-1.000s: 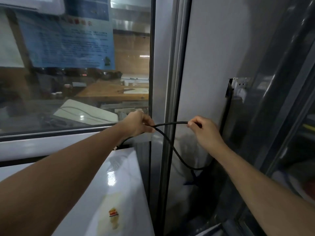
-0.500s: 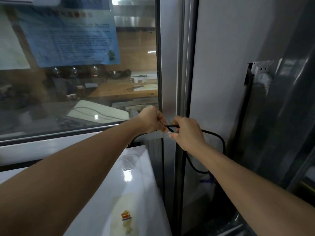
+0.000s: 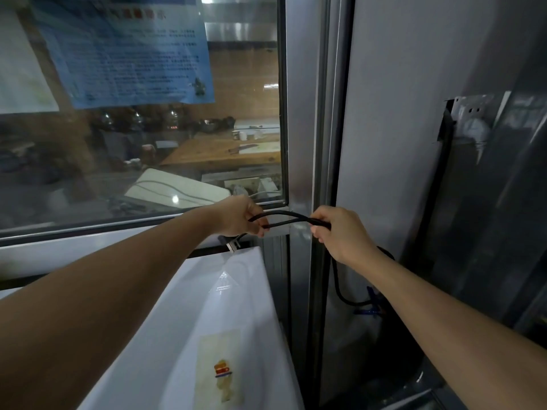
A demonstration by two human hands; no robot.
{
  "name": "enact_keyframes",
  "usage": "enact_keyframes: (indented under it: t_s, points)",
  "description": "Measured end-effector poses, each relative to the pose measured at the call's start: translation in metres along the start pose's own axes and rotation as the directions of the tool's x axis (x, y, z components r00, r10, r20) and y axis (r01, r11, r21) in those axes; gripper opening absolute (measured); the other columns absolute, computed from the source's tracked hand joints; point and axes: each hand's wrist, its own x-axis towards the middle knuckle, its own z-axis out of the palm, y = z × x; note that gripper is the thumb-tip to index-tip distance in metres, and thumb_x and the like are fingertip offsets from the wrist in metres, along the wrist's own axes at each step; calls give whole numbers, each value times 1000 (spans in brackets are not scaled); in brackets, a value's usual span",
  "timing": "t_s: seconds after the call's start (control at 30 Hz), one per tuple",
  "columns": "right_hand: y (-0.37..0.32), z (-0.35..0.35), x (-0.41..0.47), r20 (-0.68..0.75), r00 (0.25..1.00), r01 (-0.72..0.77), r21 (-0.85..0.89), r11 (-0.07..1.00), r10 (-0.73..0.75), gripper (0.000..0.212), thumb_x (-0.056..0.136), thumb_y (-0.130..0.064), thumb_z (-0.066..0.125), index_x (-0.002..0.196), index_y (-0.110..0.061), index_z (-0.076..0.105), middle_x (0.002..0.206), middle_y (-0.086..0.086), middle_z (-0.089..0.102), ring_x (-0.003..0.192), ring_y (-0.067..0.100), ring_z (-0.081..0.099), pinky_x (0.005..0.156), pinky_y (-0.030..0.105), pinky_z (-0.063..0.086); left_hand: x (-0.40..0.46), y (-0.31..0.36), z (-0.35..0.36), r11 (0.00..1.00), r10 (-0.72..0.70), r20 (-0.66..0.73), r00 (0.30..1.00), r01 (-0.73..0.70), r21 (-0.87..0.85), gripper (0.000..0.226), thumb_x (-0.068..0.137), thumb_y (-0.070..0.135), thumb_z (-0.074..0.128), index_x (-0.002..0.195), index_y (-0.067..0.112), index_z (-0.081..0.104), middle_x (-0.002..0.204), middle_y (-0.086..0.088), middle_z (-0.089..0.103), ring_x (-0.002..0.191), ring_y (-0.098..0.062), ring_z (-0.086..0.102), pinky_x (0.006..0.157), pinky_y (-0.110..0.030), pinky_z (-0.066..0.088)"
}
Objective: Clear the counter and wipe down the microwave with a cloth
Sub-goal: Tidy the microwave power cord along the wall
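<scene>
A black power cord (image 3: 285,218) is folded into a loop between both hands, above the back right corner of the white microwave (image 3: 225,294). My left hand (image 3: 241,216) grips one end of the loop, and the cord's plug (image 3: 233,244) hangs just below that fist. My right hand (image 3: 340,232) pinches the other end. From there the cord drops down the wall in a curve (image 3: 340,291) behind the microwave. A yellowed sticker (image 3: 220,371) lies on the microwave's top.
A glass window (image 3: 148,128) with a blue notice (image 3: 124,51) stands behind the microwave. A metal frame post (image 3: 307,143) rises at centre. A wall socket (image 3: 470,113) sits at upper right beside a dark steel cabinet (image 3: 503,232).
The hands came together from a wide spread, folding the cord, then parted slightly. The plug now hangs below my left hand. The camera view shifted right.
</scene>
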Motion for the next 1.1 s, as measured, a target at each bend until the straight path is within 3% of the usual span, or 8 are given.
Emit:
enact_keyframes:
  t_s: [0.13,0.2,0.3,0.47,0.67,0.87,1.03,1.1]
  points:
    - [11,3,2,43,999,-28,-23,999,29,14,91,-17,59,102,-15,66,93,-1,62,90,14,58,66,14,38,-4,-8,-2,999,37,32,999,-37,18,19,82,15,69,99,20,70,89,8,68,77,-2,60,66,-11,39]
    - [18,7,5,42,998,-38,-161,986,45,18,89,-22,62,105,-16,68,99,-2,57,100,17,53,75,22,39,-5,-10,-2,999,50,25,998,-51,17,19,82,11,68,95,24,71,84,14,66,68,14,54,59,-2,33]
    - [27,17,8,11,999,-31,-327,944,37,23,86,-27,65,107,-16,68,106,0,49,97,15,43,78,27,35,-5,-12,4,995,78,-51,996,-74,71,17,84,13,65,97,23,71,89,9,69,73,2,58,67,-9,39]
    - [35,33,10,-23,999,-33,-184,982,29,18,88,-19,64,101,-8,68,88,1,54,75,12,51,67,25,39,-8,-13,13,976,155,-261,953,-106,192,15,87,19,61,97,19,72,92,2,71,77,-14,59,78,-29,50]
    - [39,53,11,-59,991,-123,14,992,123,10,86,-18,66,86,-9,68,84,9,67,75,19,61,68,24,45,-23,-29,4,950,126,-285,950,-33,310,21,84,17,60,101,22,71,97,1,71,91,-22,62,80,-38,52]
    - [41,78,14,-40,979,-187,232,954,202,5,86,-15,65,82,-16,63,79,10,67,76,27,67,78,42,56,-37,-36,9,845,142,-265,954,22,534,17,90,32,50,104,29,60,102,-1,66,88,-30,60,66,-34,48]
    - [51,103,15,33,956,-281,382,880,291,5,87,-12,64,85,-7,64,81,12,66,75,26,67,77,40,57,-36,-29,15,794,179,-272,946,24,607,19,90,39,50,101,28,60,98,1,66,86,-29,60,60,-30,40]
    - [51,109,17,53,943,-312,479,820,328,7,87,-9,64,89,-2,65,76,7,64,67,18,66,71,31,58,-35,-26,12,802,176,-289,941,34,596,20,88,42,54,101,29,63,96,3,65,86,-27,60,60,-29,38]
